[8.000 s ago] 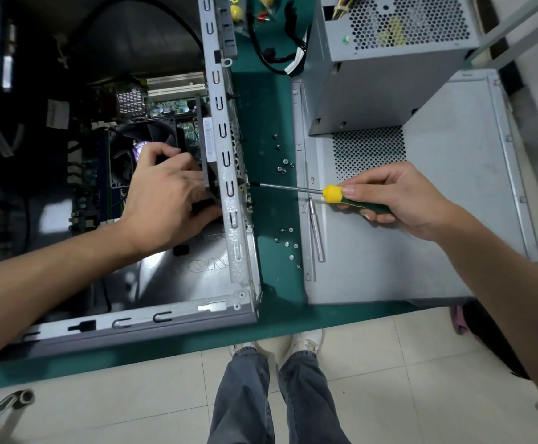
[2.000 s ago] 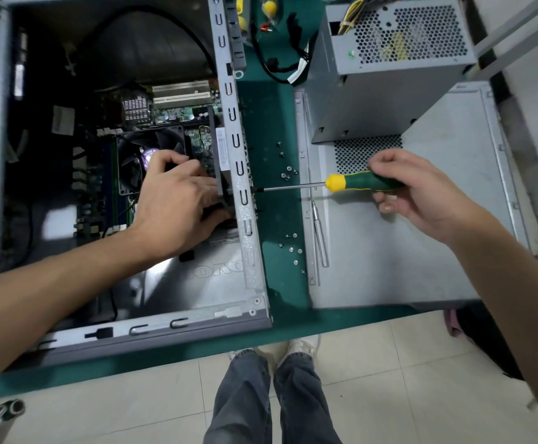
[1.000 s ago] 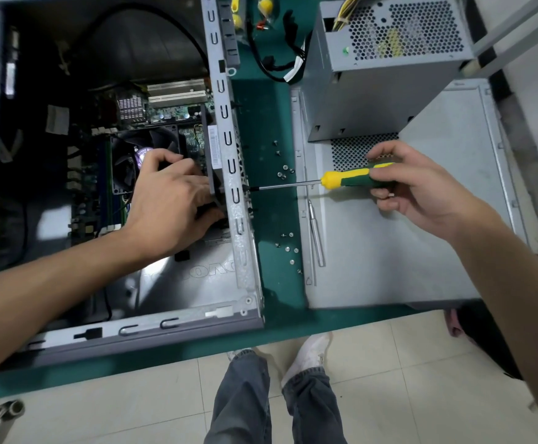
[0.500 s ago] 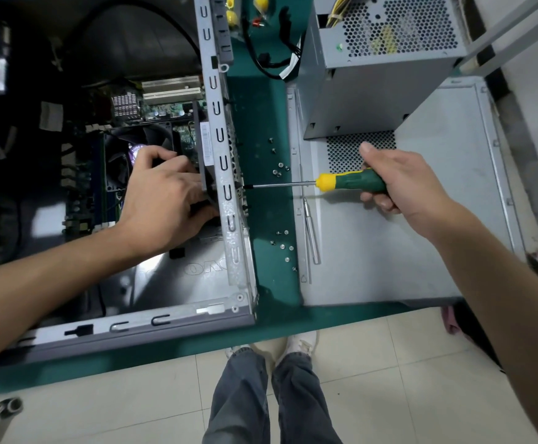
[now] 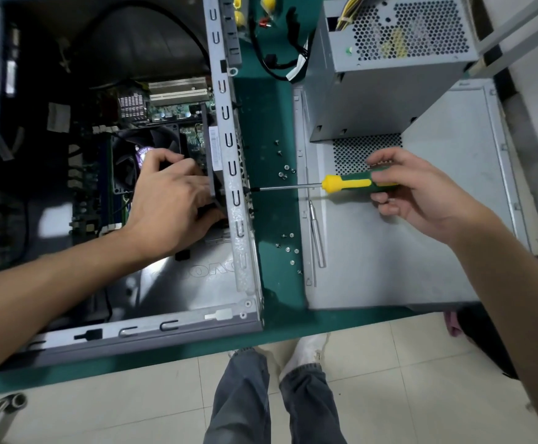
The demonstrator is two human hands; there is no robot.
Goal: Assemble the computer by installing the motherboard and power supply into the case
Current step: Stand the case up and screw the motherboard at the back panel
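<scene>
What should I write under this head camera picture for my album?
Right hand drives a screwdriver into the computer case wall while the left hand steadies a part inside.

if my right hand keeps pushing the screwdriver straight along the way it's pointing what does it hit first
The right hand aims the yellow-and-green-handled screwdriver leftward. Its tip already appears to touch the grey metal computer case's perforated rear wall, probably at a screw there, so that wall comes first; exact depth is unclear.

The left hand (image 5: 173, 203) reaches inside the open case (image 5: 232, 174), over the motherboard (image 5: 101, 187). Right of it, across loose screws (image 5: 288, 249) on the tabletop (image 5: 271, 123), the right hand (image 5: 416, 195) holds a screwdriver (image 5: 325, 184) over the side panel (image 5: 421, 261); the power supply (image 5: 386, 65) stands on that panel beyond the right hand.
</scene>
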